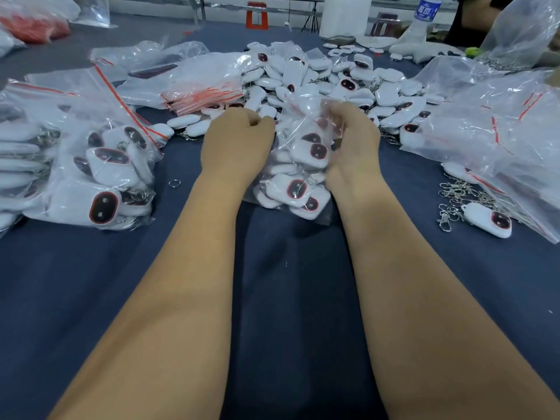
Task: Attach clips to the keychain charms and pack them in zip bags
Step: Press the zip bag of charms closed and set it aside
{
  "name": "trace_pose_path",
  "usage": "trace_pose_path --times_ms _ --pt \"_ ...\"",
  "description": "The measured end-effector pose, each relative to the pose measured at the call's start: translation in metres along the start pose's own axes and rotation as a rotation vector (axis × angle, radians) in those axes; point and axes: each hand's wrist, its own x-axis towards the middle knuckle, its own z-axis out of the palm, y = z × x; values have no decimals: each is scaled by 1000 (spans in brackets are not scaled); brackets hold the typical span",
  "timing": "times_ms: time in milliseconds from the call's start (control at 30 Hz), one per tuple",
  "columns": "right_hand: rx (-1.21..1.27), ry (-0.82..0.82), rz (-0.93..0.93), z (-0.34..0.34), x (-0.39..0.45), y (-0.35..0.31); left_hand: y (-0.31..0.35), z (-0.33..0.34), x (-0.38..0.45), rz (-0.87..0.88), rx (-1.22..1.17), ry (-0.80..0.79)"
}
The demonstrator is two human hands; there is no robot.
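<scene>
A clear zip bag point(298, 174) full of white keychain charms with dark red-rimmed ovals stands on the dark blue table between my hands. My left hand point(238, 140) grips the bag's upper left edge with curled fingers. My right hand point(353, 137) grips its upper right edge. A large loose heap of white charms point(330, 83) lies just behind the bag. Metal clips point(454, 201) lie in a small pile at the right, beside a single charm point(488, 219).
Filled zip bags point(100, 174) are stacked at the left. Empty red-striped zip bags point(203, 92) lie behind them, and more plastic bags point(503, 128) lie at the right. A small metal ring point(174, 183) lies on the cloth. A water bottle point(425, 10) stands at the far edge.
</scene>
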Motion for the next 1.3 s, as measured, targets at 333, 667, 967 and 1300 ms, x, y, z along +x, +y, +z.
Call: trace_pose_path --times_ms 333,667,967,1300 --pt "33 -174 85 1 4 4 -9 6 16 -348 -845 -267" --pt "-170 -194 100 -3 5 4 -7 4 14 -426 -1242 -267" --pt "-174 -158 -101 -4 7 3 -12 10 19 -359 -1071 -236" --pt "-62 -200 138 -1 6 4 -17 13 23 -245 -1126 -119"
